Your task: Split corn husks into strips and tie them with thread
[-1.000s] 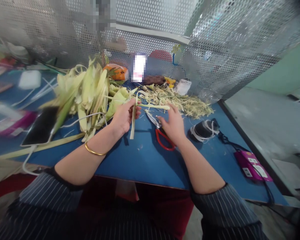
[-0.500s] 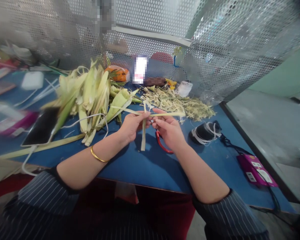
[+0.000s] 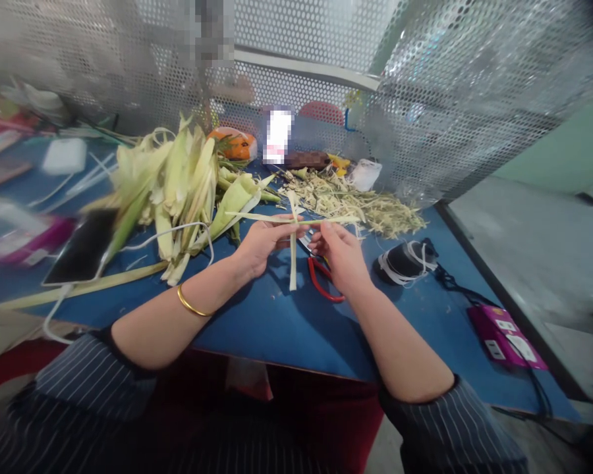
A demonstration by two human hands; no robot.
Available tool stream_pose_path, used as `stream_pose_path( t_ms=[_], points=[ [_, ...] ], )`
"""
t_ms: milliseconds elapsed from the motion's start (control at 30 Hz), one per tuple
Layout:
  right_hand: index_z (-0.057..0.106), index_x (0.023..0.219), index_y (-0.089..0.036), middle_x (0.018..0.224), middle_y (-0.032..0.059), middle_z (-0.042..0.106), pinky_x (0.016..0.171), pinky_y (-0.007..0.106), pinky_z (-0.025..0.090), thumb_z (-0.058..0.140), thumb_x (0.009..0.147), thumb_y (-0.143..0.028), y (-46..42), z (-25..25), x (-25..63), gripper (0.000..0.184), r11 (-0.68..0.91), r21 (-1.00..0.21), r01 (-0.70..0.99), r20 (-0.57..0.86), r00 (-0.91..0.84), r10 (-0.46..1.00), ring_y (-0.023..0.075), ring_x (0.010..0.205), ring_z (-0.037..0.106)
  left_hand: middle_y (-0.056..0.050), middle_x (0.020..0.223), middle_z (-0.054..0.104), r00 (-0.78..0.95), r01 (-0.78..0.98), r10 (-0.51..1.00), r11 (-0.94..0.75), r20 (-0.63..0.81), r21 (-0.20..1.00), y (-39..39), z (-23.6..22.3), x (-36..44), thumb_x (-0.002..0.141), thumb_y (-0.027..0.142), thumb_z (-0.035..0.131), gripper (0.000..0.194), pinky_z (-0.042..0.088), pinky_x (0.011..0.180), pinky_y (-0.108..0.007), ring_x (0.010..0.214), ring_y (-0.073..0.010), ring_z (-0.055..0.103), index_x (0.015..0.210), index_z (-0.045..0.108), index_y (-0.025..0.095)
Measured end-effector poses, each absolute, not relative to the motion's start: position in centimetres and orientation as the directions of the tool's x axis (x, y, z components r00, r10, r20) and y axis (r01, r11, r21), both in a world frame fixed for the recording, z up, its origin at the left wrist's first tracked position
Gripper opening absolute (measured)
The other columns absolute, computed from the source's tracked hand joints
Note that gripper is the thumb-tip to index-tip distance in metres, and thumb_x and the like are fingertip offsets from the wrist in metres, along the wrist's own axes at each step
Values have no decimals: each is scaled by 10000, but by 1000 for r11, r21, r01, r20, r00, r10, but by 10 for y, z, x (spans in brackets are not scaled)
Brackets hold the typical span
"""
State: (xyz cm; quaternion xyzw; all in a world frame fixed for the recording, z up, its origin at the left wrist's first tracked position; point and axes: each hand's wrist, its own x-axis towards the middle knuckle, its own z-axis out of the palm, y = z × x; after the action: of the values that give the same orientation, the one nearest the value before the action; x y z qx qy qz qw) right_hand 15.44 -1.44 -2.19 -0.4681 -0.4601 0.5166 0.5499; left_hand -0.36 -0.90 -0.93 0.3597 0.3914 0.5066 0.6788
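Pale corn husk strips (image 3: 293,266) form a cross above the blue table (image 3: 257,336). My left hand (image 3: 257,249) pinches them where they cross, with the thumb on top. One strip hangs down toward me, and others reach out to the left, right and back. On the right arm of the cross, my right hand (image 3: 344,257) pinches the strip between thumb and fingertips, its other fingers curled. Under that hand lie red-handled scissors (image 3: 321,283), partly hidden by it. Left of my hands is a heap of corn husks (image 3: 178,178).
Shredded husk scraps (image 3: 375,207) are spread behind my hands. On the right are a black cord-wrapped cylinder (image 3: 406,262) and a purple power strip (image 3: 507,336). A dark-screened phone (image 3: 82,249) with a white cable lies left. A perforated metal screen (image 3: 296,85) borders the back.
My right hand has slid right and now pinches the strip's right arm, no longer close beside my left fingers. The cross has shifted slightly right; more of the scissors shows.
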Motion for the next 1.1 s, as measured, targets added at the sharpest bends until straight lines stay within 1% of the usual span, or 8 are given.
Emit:
stream_pose_path(
  t_ms=[167, 300, 400, 500, 700, 900, 1000, 1100],
  points=[
    [691, 827, -183, 769, 2, 655, 729, 291, 432, 697, 806, -485, -20, -26, 151, 303, 128, -971, 200, 119, -59, 991, 139, 731, 555, -69, 993, 775, 223, -454, 970, 189, -94, 871, -8, -9, 0, 610, -48, 573, 507, 501, 949, -308, 1025, -182, 700, 1067, 685, 143],
    [683, 796, -185, 813, 5, 673, 751, 292, 445, 700, 803, -415, -20, -28, 148, 230, 148, -981, 126, 142, -49, 989, 137, 745, 572, -63, 1076, 769, 341, -402, 939, 190, -46, 895, -7, -16, 4, 584, -47, 555, 629, 493, 923, -279, 1078, -177, 681, 1163, 677, 165],
    [658, 790, -192, 758, -10, 654, 705, 294, 478, 733, 760, -420, -20, -26, 146, 242, 18, -997, -74, 23, -68, 997, 136, 673, 609, -70, 1171, 746, 374, -324, 927, 148, -17, 934, -6, -19, 6, 615, -35, 560, 576, 502, 875, -252, 1158, -185, 642, 1127, 718, 175],
    [626, 774, -197, 711, -26, 636, 625, 280, 472, 751, 731, -409, -21, -22, 147, 249, -29, -993, -112, -22, -66, 998, 124, 579, 598, -65, 1185, 744, 358, -285, 934, 99, 10, 953, -6, -18, 5, 678, -25, 566, 517, 495, 926, -253, 1116, -164, 659, 1117, 738, 188],
    [565, 742, -218, 682, -27, 601, 589, 275, 434, 608, 853, -344, -21, -14, 156, 172, 249, -928, 278, 260, 1, 966, 122, 555, 544, -75, 900, 778, 212, -289, 962, 228, -170, 930, 0, -16, -9, 827, 190, 613, 374, 539, 633, -249, 695, -157, 722, 1194, 687, 175],
    [603, 822, -222, 768, 5, 618, 666, 298, 460, 521, 902, -272, -19, -17, 163, 125, 381, -766, 518, 419, -49, 907, 149, 626, 588, -96, 884, 759, 270, -375, 945, 280, -184, 884, 2, -12, -15, 873, 434, 626, 339, 530, 599, -241, 686, -151, 707, 972, 741, 132],
    [634, 854, -224, 806, 18, 630, 699, 309, 468, 500, 926, -268, -18, -20, 165, 159, 422, -730, 537, 430, -119, 895, 162, 675, 609, -75, 930, 751, 287, -303, 951, 201, -112, 932, -2, -13, -12, 735, 303, 803, 348, 525, 668, -243, 750, -139, 699, 1036, 734, 143],
    [662, 861, -225, 821, 28, 636, 711, 310, 470, 507, 946, -288, -18, -22, 165, 188, 476, -696, 538, 433, -215, 876, 168, 708, 610, -39, 861, 734, 268, -246, 961, 142, -73, 959, -6, -15, -10, 715, 258, 813, 375, 499, 679, -239, 719, -113, 670, 1070, 730, 170]
  ],
)
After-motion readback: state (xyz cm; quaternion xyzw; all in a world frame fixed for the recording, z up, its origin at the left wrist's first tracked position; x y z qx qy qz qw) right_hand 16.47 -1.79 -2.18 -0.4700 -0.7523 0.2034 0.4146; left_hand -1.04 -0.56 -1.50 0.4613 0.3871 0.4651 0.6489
